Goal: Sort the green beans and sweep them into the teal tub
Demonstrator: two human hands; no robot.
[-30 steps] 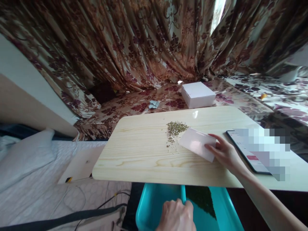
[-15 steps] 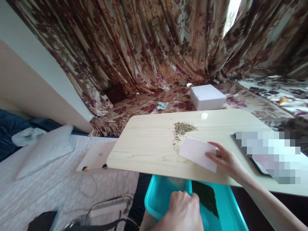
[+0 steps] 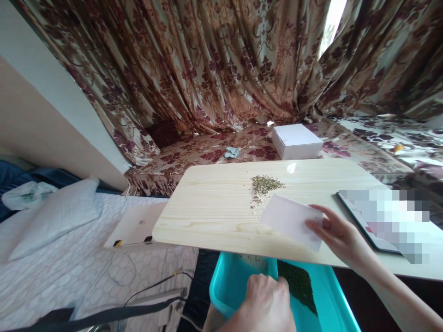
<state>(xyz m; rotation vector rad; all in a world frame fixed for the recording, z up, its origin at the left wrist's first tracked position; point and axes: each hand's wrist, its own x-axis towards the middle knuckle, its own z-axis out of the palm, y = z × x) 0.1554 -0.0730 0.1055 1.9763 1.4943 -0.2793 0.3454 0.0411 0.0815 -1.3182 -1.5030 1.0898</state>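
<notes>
My right hand (image 3: 341,235) pinches a stiff white card (image 3: 294,221) by its right end. The card is held tilted over the pale wooden tabletop, its far left corner close to a loose pile of small greenish-brown grains (image 3: 266,184). A few pale bits lie scattered near that corner. Below the table's front edge, my left hand (image 3: 265,299) is closed over the divider of a turquoise plastic tub (image 3: 216,283). Dark green grains (image 3: 297,281) fill part of the tub's right compartment. Some small specks show in the left compartment, under the table edge.
A tablet-like device (image 3: 360,226), partly blurred out, lies on the tabletop (image 3: 204,203) at the right. Behind the table a white box (image 3: 297,140) and a small cloth (image 3: 231,152) rest on a patterned ledge. To the left is a bed (image 3: 131,276) with a pillow and cables.
My right hand has drawn the card slightly right and toward me, away from the grain pile. My left hand stays on the tub. The view has shifted a little.
</notes>
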